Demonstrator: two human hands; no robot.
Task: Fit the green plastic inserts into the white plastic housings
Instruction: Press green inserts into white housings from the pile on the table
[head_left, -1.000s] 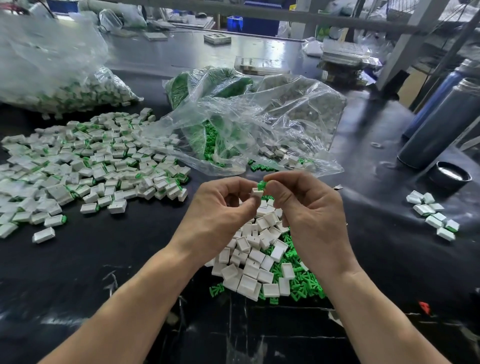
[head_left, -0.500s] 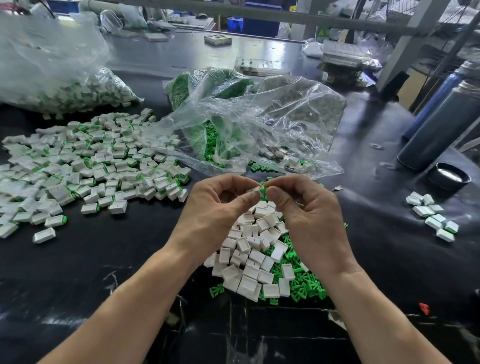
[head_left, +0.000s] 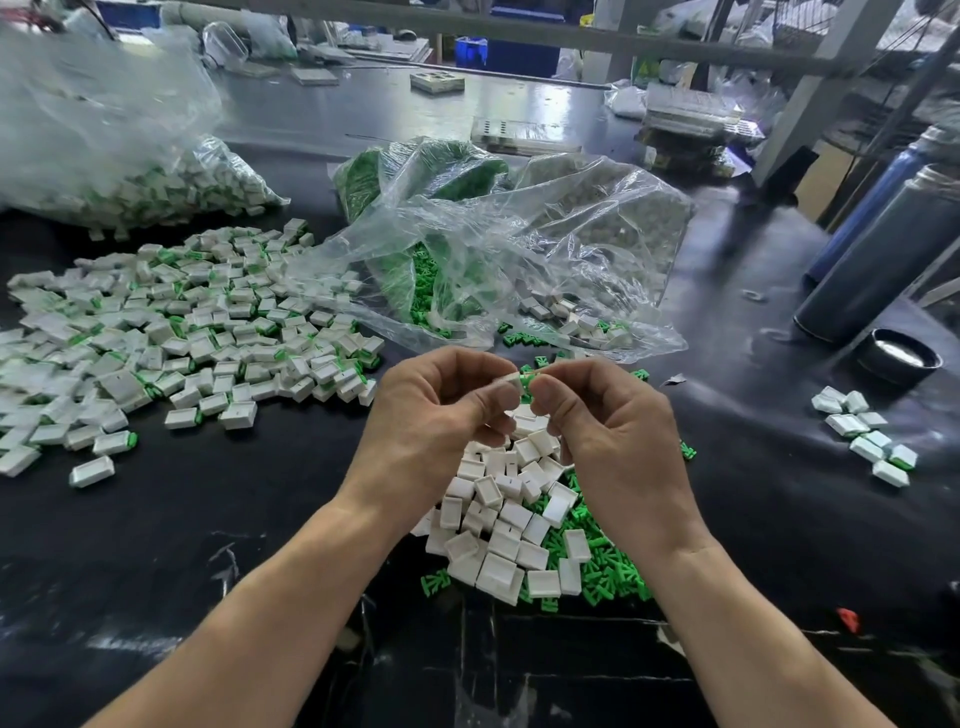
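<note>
my left hand (head_left: 431, 415) pinches a white housing (head_left: 511, 381), right hand (head_left: 613, 436) probably pinching the green insert (head_left: 527, 382); tiny, light, stiff, hold the edges

Matt white plastic housings (head_left: 511, 525) and green plastic inserts (head_left: 608, 571) on a glossy black tabletop (head_left: 234, 499), beside crinkled clear plastic bags (head_left: 519, 244).

The fingertips of both hands (head_left: 524, 410) cover most of the white housing (head_left: 511, 381) and green insert (head_left: 527, 380); how deep the insert sits cannot be told. The assembled pile (head_left: 156, 332) runs off the left edge.
</note>
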